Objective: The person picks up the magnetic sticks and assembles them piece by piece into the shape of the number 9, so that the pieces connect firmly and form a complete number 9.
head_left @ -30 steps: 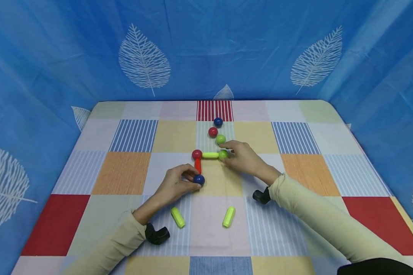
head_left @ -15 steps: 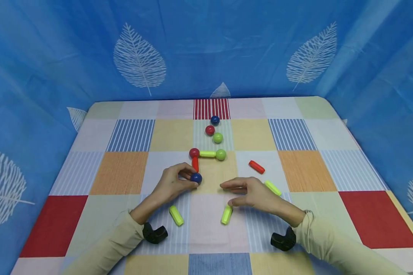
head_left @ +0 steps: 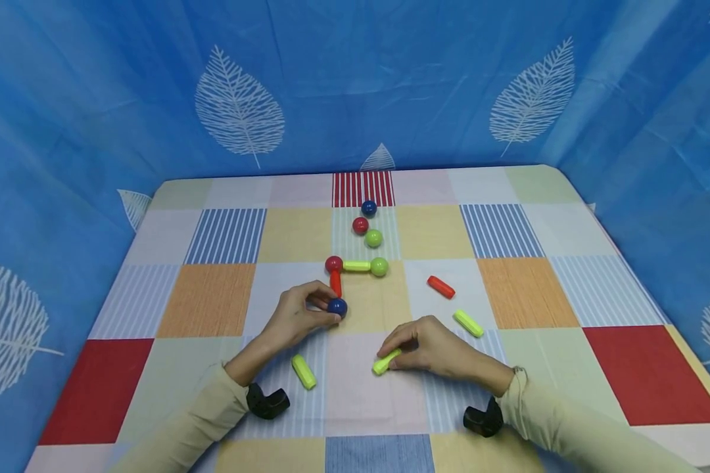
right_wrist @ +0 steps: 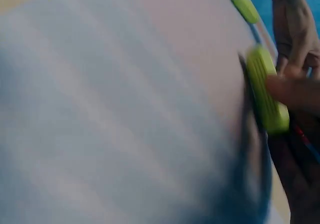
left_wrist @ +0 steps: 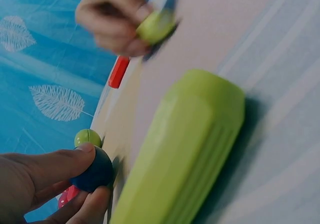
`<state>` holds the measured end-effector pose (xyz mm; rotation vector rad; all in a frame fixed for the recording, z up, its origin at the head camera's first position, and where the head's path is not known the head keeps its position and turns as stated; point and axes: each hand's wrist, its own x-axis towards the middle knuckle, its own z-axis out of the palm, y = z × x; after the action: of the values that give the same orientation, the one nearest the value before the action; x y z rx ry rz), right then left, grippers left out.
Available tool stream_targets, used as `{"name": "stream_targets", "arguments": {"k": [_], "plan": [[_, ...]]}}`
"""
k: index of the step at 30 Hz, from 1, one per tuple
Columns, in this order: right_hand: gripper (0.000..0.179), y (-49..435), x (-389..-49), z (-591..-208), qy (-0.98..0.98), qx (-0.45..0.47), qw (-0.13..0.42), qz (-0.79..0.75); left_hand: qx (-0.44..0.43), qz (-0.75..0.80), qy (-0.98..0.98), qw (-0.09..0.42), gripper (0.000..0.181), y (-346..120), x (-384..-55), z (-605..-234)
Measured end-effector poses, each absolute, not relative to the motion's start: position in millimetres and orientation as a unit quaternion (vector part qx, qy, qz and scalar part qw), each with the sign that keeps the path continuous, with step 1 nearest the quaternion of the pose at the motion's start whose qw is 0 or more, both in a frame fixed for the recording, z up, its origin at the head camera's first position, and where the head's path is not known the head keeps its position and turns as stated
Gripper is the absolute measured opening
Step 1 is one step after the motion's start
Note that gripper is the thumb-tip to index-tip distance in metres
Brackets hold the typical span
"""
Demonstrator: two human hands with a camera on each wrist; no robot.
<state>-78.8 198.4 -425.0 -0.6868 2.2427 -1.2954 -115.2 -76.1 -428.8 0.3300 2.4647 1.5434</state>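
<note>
My left hand pinches a blue ball between thumb and fingers. That ball sits at the near end of a red rod, which runs to a red ball. From the red ball a yellow-green rod leads right to a green ball, forming a corner shape. My right hand grips another yellow-green rod between thumb and fingers, close over the tablecloth. In the right wrist view the thumb lies across this ribbed rod. The left wrist view shows the blue ball held by the fingertips.
Loose yellow-green rods lie beside the left wrist and right of the right hand. A loose red rod is farther back. Spare blue, red and green balls cluster behind the joined pieces. A blue curtain surrounds the table.
My right hand has left the green ball, come back toward me and picked up a yellow-green rod, turning it slightly. My left hand stays on the blue ball.
</note>
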Motion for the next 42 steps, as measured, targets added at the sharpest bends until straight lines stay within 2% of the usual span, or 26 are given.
{"name": "stream_targets", "arguments": {"k": [5, 8, 13, 29, 42], "plan": [[0.019, 182.2, -107.3, -414.5, 0.863, -0.153, 0.149, -0.458, 0.108, 0.532, 0.833, 0.109, 0.031, -80.3, -116.7, -427.9], [0.018, 170.7, -122.2, -413.0, 0.873, -0.135, 0.129, -0.451, 0.112, 0.535, 0.83, 0.113, 0.031, -81.1, -117.4, -428.7], [0.018, 156.7, -130.9, -416.4, 0.874, -0.137, 0.131, -0.447, 0.123, 0.54, 0.824, 0.118, 0.03, -79.6, -119.9, -427.9], [0.018, 145.5, -124.0, -420.3, 0.863, -0.104, 0.149, -0.472, 0.113, 0.538, 0.824, 0.137, 0.029, -83.2, -119.9, -424.1], [0.019, 145.9, -125.2, -415.1, 0.87, -0.141, 0.136, -0.453, 0.121, 0.543, 0.822, 0.122, 0.025, -83.1, -116.9, -427.8]]}}
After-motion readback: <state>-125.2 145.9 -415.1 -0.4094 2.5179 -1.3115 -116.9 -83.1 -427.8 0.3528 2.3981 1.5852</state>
